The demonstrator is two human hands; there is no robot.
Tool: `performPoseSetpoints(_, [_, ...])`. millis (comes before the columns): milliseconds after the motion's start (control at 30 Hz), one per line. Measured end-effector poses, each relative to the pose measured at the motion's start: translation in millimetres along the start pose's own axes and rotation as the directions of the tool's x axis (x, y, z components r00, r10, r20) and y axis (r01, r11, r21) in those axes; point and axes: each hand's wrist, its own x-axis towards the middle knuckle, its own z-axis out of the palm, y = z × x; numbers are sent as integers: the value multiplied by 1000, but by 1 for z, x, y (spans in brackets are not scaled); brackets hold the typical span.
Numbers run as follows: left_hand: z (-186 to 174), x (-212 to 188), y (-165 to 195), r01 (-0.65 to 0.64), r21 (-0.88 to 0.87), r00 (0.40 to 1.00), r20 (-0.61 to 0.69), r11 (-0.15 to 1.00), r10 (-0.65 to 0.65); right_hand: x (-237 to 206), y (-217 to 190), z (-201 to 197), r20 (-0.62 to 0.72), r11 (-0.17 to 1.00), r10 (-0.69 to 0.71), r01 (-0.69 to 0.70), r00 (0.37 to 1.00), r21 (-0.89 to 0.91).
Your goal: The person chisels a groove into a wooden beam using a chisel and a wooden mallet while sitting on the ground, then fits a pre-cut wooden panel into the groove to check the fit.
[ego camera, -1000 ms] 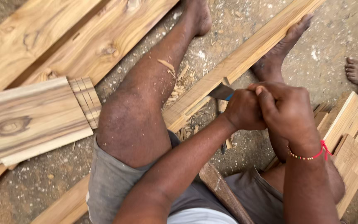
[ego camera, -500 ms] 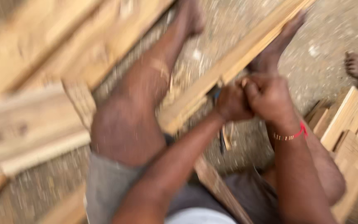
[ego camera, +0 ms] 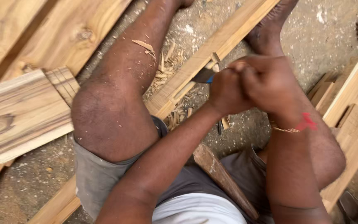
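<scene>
Between my knees, both hands point(ego camera: 251, 85) clench one chisel point(ego camera: 204, 76), blade pointing left onto the diagonal wooden strip point(ego camera: 224, 41).

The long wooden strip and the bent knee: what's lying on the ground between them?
In the head view, pale wood shavings lie scattered on the gritty ground between the long wooden strip and the bent knee.

A dark, seemingly blue-handled chisel point(ego camera: 204, 76) presses slantwise on the long wooden strip point(ego camera: 224, 41).

Two hands on one chisel point(ego camera: 204, 75); one long wood strip point(ego camera: 212, 54); three feet in view.
</scene>
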Motion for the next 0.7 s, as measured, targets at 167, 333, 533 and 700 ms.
performPoseSetpoints(167, [-14, -10, 8, -60, -21, 991, -121, 998, 57, -3, -34, 5, -9, 965, -215, 211, 977, -156])
performPoseSetpoints(333, [-37, -25, 15, -15, -19, 997, -82, 1000, 14, -7, -60, 12, 13, 944, -302, 301, 953, -134])
performPoseSetpoints(533, [-53, -48, 38, 76, -106, 995, -61, 991, -83, -30, -70, 11, 103, 937, -309, 321, 946, -137])
performPoseSetpoints(700, [-56, -59, 30, 37, -92, 996, -81, 995, -45, -30, -77, 22, 89, 929, -291, 304, 953, -211])
